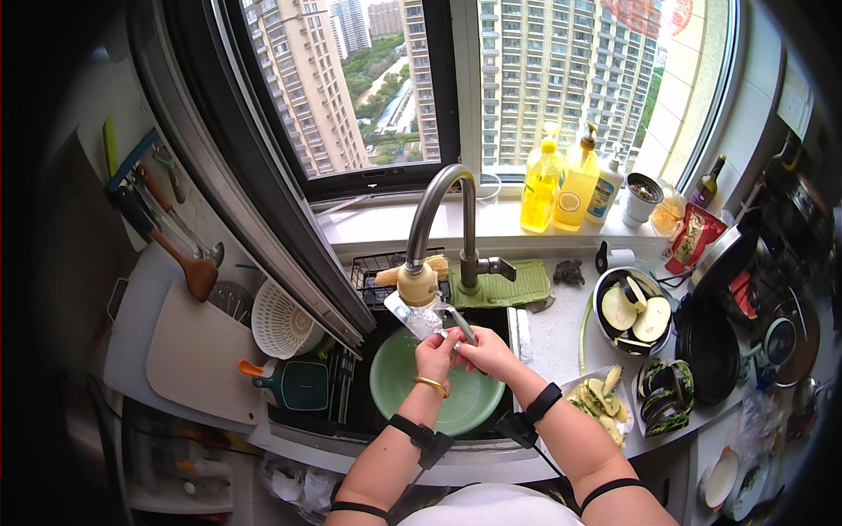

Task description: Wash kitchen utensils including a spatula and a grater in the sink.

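Note:
Water splashes from the faucet's cream nozzle (417,286) onto a flat, shiny blade (396,306) just above the sink. My left hand (435,357) pinches the lower end of this blade, its fingertips meeting those of the other hand. A slim grey utensil (463,325) runs through my right hand (488,354); its exact kind is hard to tell. Splashing water and fingers hide how the two pieces relate. Below both hands, a pale green basin (401,388) sits in the dark sink.
A metal pot (598,289) of cut eggplant stands right of the sink, near a tray of peelings (602,398) and stacked stuffed eggplant pieces (664,398). Soap bottles (543,191) line the sill. A white colander (281,320) and cutting board (191,358) are left.

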The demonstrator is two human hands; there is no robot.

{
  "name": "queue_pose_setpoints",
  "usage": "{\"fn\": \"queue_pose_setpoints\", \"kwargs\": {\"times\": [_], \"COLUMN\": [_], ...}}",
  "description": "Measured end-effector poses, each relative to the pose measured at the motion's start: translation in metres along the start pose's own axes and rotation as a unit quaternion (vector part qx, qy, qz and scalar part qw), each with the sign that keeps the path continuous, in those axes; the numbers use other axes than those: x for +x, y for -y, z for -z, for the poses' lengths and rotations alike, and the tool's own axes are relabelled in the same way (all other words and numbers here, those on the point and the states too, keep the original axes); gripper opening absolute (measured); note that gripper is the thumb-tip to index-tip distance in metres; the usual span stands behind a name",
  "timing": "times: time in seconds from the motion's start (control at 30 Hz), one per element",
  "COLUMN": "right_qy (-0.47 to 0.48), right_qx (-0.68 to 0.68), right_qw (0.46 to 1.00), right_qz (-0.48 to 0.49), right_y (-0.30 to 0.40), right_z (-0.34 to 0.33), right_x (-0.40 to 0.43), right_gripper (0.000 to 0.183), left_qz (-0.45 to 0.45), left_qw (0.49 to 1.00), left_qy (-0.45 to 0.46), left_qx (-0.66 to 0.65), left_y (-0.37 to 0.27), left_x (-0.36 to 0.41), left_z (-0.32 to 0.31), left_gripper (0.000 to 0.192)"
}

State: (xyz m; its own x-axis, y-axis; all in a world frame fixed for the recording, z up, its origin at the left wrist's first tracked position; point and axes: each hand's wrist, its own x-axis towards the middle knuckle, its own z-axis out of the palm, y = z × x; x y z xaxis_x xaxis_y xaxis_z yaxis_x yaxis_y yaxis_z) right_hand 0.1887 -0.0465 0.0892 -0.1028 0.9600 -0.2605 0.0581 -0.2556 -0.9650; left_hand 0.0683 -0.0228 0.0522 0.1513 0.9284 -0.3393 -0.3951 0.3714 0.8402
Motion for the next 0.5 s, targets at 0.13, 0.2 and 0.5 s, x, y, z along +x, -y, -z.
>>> {"fn": "queue_pose_setpoints", "kwargs": {"times": [0.13,0.2,0.5], "right_qy": [0.022,0.016,0.098], "right_qx": [-0.039,-0.082,-0.13], "right_qw": [0.999,0.996,0.982], "right_qz": [0.004,-0.005,-0.093], "right_y": [0.01,0.01,0.042], "right_z": [0.014,0.025,0.047], "right_x": [-0.014,-0.018,-0.049], "right_gripper": [0.023,0.02,0.019], "left_qz": [0.096,0.188,0.009], "left_qw": [0.991,0.972,0.992], "left_qy": [-0.035,-0.024,-0.086], "left_qx": [-0.082,-0.137,0.091], "left_y": [0.001,0.002,0.01], "left_x": [0.003,0.006,0.049], "left_z": [0.01,0.016,0.071], "left_gripper": [0.021,0.022,0.023]}}
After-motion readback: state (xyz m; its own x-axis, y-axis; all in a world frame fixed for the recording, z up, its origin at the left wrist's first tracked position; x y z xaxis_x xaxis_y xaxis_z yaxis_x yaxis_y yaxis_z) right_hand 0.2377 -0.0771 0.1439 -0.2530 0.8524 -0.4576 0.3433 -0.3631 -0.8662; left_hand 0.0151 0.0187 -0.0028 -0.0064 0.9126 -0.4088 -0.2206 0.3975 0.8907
